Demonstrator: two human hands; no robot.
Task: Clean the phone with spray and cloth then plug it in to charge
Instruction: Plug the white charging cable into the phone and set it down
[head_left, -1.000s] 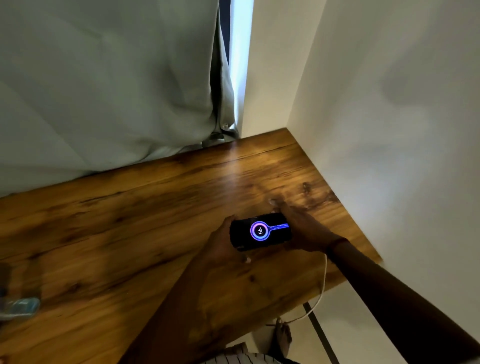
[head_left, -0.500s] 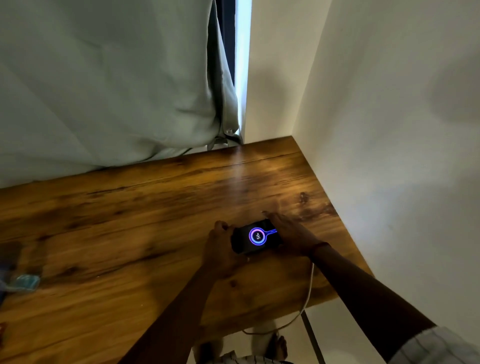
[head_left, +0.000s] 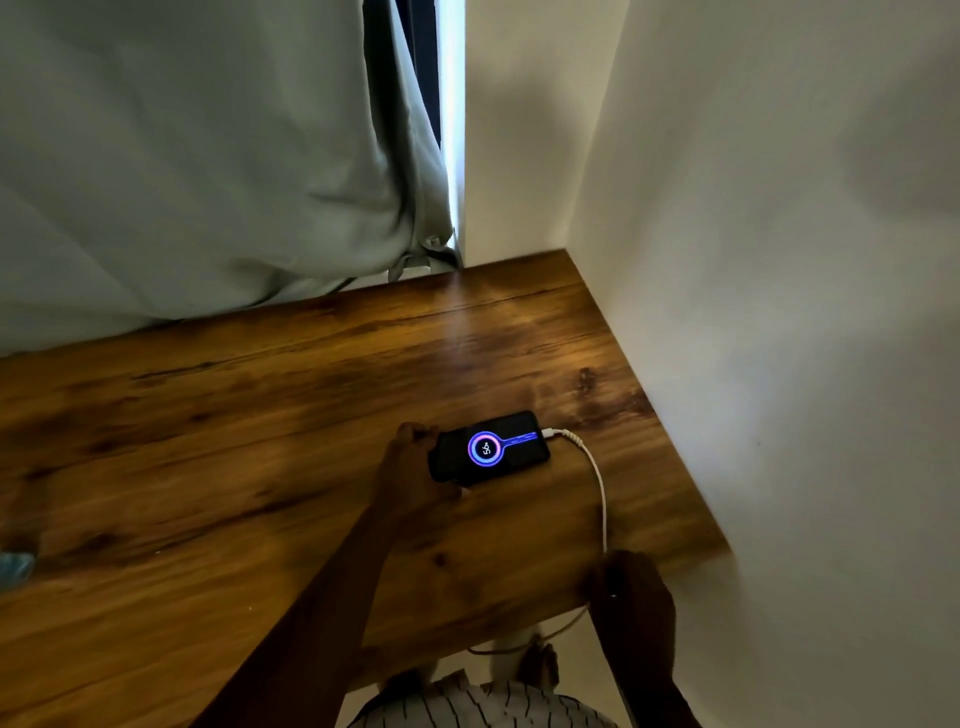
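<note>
A black phone (head_left: 491, 453) lies flat on the wooden desk (head_left: 249, 426), its screen lit with a purple-blue charging ring. A white cable (head_left: 597, 483) is plugged into its right end and runs back over the desk's front edge. My left hand (head_left: 415, 467) grips the phone's left end, fingers curled round it. My right hand (head_left: 631, 597) is down at the desk's front edge, by the spot where the cable drops off; whether it holds the cable I cannot tell.
A pale curtain (head_left: 197, 156) hangs along the back of the desk. A white wall (head_left: 779, 260) bounds the desk on the right. A bluish object (head_left: 13, 566) shows at the far left edge. Below the front edge are the floor and my feet.
My right hand has left the phone's right end and drawn back to the desk's front edge. The plugged cable is now in plain sight. My left hand stays on the phone.
</note>
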